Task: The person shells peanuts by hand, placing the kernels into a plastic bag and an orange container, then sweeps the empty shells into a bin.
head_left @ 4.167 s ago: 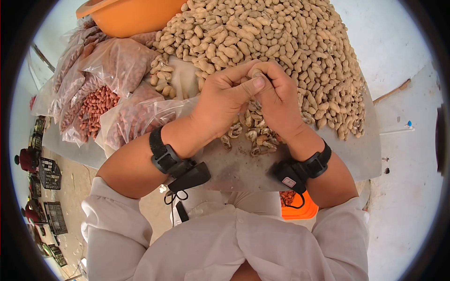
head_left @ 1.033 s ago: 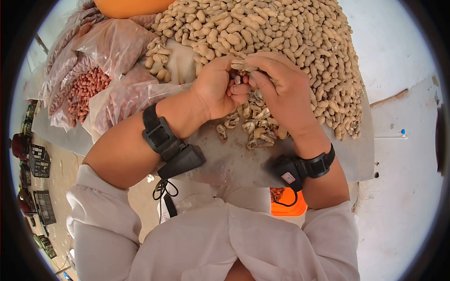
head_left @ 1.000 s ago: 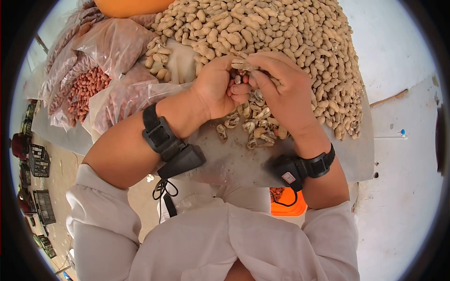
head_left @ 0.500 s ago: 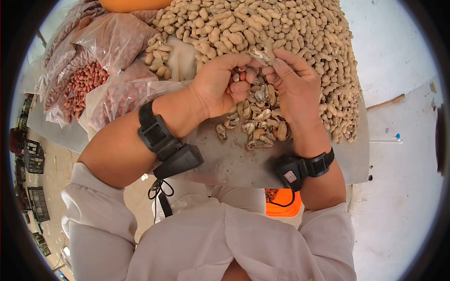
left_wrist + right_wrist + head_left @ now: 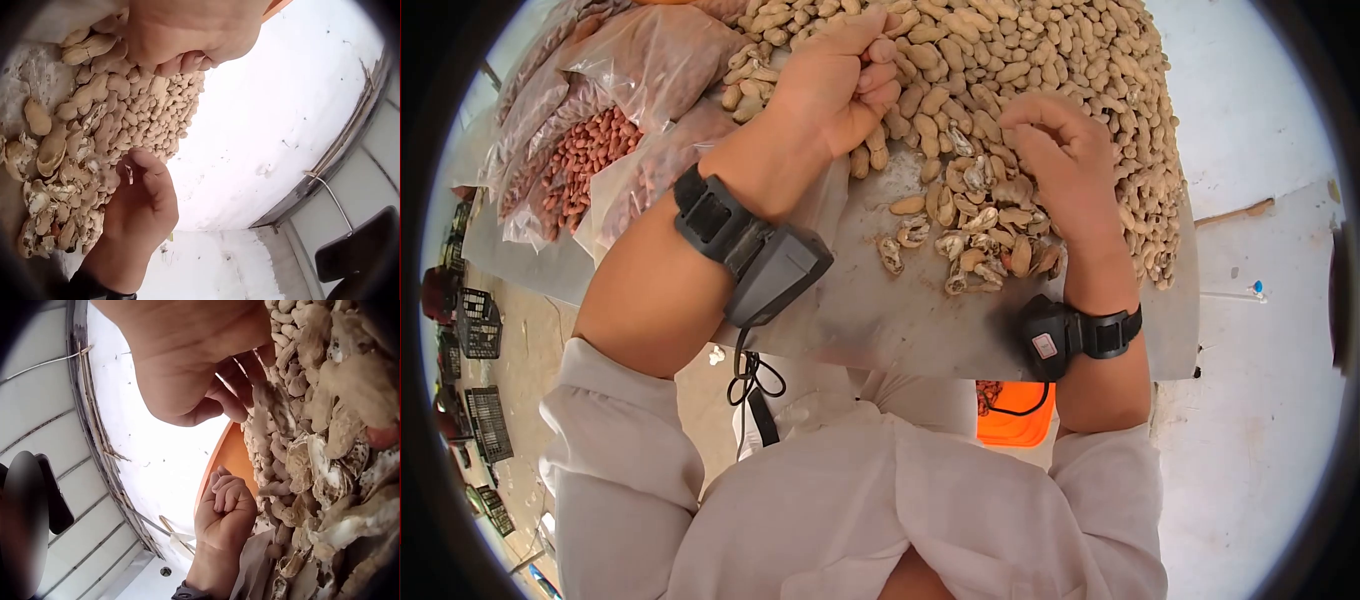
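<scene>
Over the upper edge of the unshelled peanut pile (image 5: 1020, 55), the left hand (image 5: 835, 85) has its fingers curled inward, also visible in the right wrist view (image 5: 228, 509). Whatever lies inside its curled fingers is hidden now; red kernels showed there half a second ago. The right hand (image 5: 1065, 165) hovers above the cracked shells (image 5: 980, 230), thumb and fingers loosely bent and spread apart, with no clear grip. In the right wrist view, a blurred shell (image 5: 275, 409) is beside this hand's fingers (image 5: 240, 378). The left wrist view shows the right hand (image 5: 144, 206) by the pile.
Clear bags of red kernels (image 5: 655, 60) lie at the left of the grey table (image 5: 880, 325), one showing loose kernels (image 5: 590, 160). An orange container (image 5: 1015, 420) sits below the near edge. Black crates (image 5: 488, 425) stand on the floor; an orange basin (image 5: 237, 456) is beyond the pile.
The left hand has moved up and away from the right hand, onto the pile. The right hand has parted from the opened shell it pinched and shifted slightly right.
</scene>
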`<move>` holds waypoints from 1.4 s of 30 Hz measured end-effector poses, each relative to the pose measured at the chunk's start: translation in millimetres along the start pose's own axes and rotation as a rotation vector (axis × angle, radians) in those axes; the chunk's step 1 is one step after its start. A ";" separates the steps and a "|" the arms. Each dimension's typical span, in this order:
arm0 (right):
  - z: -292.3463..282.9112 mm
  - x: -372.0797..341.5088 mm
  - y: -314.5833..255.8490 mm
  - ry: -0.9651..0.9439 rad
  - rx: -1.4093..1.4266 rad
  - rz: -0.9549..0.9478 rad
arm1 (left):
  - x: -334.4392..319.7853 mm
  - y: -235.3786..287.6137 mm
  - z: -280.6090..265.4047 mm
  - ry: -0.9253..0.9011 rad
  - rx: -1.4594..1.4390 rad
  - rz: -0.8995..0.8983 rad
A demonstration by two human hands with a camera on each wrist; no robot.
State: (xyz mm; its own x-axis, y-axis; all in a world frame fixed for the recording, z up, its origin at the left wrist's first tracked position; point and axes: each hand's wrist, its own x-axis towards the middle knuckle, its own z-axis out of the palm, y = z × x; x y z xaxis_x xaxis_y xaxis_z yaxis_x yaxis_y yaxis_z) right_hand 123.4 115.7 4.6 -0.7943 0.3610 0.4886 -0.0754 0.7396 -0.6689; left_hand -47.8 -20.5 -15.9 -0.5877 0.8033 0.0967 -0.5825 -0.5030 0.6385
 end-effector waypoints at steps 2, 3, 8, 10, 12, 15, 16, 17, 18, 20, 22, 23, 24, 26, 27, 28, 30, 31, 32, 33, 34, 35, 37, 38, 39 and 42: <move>7.6 1.6 -5.4 -0.023 -0.010 -0.040 | 1.2 -2.2 1.3 -0.012 -0.013 0.002; 12.7 2.6 -9.2 -0.073 -0.107 -0.114 | 1.3 -3.1 1.1 -0.005 -0.024 -0.012; 34.5 13.2 -15.8 -0.397 -0.592 -0.422 | 0.5 -0.7 2.3 0.024 -0.141 -0.061; 36.0 14.7 -23.0 -0.461 -0.731 -0.420 | -1.7 2.7 3.9 0.017 -0.173 -0.088; 37.6 18.5 -26.3 -0.501 -0.818 -0.443 | -4.5 3.7 6.8 0.041 -0.219 -0.111; 40.3 23.8 -21.9 -0.522 -0.856 -0.513 | -5.9 5.1 7.8 0.029 -0.242 -0.131; 41.2 25.4 -21.6 -0.528 -0.860 -0.537 | -7.2 5.7 10.2 0.045 -0.251 -0.139; 41.8 26.8 -21.8 -0.533 -0.864 -0.560 | -8.0 6.3 11.4 0.044 -0.253 -0.138; 42.0 28.1 -22.5 -0.544 -0.863 -0.566 | -8.5 6.4 11.8 0.043 -0.256 -0.137; 41.9 30.2 -23.6 -0.568 -0.860 -0.578 | -7.5 6.4 11.0 0.051 -0.265 -0.125; 43.0 32.2 -15.8 -0.544 -0.806 -0.619 | -4.4 5.6 9.6 0.065 -0.278 -0.105; 42.9 33.7 -13.4 -0.532 -0.778 -0.640 | -3.3 5.0 8.4 0.059 -0.271 -0.095; 41.3 35.0 -15.5 -0.498 -0.722 -0.597 | -2.6 4.8 6.3 0.055 -0.263 -0.083; 36.6 34.4 -25.0 -0.432 -0.605 -0.511 | -0.8 3.9 1.4 0.021 -0.228 -0.076; 34.0 31.9 -32.6 -0.357 -0.443 -0.354 | 0.5 3.2 -0.6 -0.011 -0.200 -0.084; 30.3 27.7 -41.4 -0.281 -0.279 -0.195 | -0.5 4.5 2.3 -0.043 -0.172 -0.095; 26.5 25.3 -42.5 -0.160 0.057 0.018 | -4.3 0.8 6.6 -0.050 -0.054 -0.083; 24.5 23.8 -37.8 -0.113 0.229 0.070 | -5.0 -2.1 7.5 -0.095 0.009 -0.081; 21.9 21.2 -32.4 -0.060 0.399 0.123 | -5.6 -6.4 8.9 -0.143 0.072 -0.081; 21.5 18.5 -27.3 -0.037 0.514 0.128 | -9.5 -7.9 14.1 -0.143 0.130 -0.087; 23.8 16.3 -22.8 -0.013 0.628 0.131 | -15.3 -6.8 21.1 -0.143 0.188 -0.092; 25.1 14.8 -20.2 0.010 0.742 0.131 | -19.2 -7.5 25.5 -0.142 0.246 -0.095; 25.6 11.4 -18.7 0.079 0.701 0.176 | -21.3 -13.4 27.2 -0.131 0.315 -0.083; 25.8 9.4 -17.9 0.110 0.684 0.197 | -21.7 -15.5 27.3 -0.122 0.352 -0.075; 22.9 7.9 -21.0 0.098 0.596 0.202 | -21.4 -17.3 27.1 -0.118 0.364 -0.055; 24.0 5.3 -24.0 0.077 0.472 0.135 | -21.9 -22.7 27.6 -0.093 0.397 -0.016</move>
State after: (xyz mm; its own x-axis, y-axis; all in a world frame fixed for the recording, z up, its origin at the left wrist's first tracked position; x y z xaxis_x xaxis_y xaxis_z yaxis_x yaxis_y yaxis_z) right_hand 106.6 86.2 9.8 -0.7705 0.4896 0.4082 -0.2540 0.3516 -0.9011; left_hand -6.2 -17.9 -11.5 -0.5167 0.8444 0.1417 -0.3183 -0.3430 0.8838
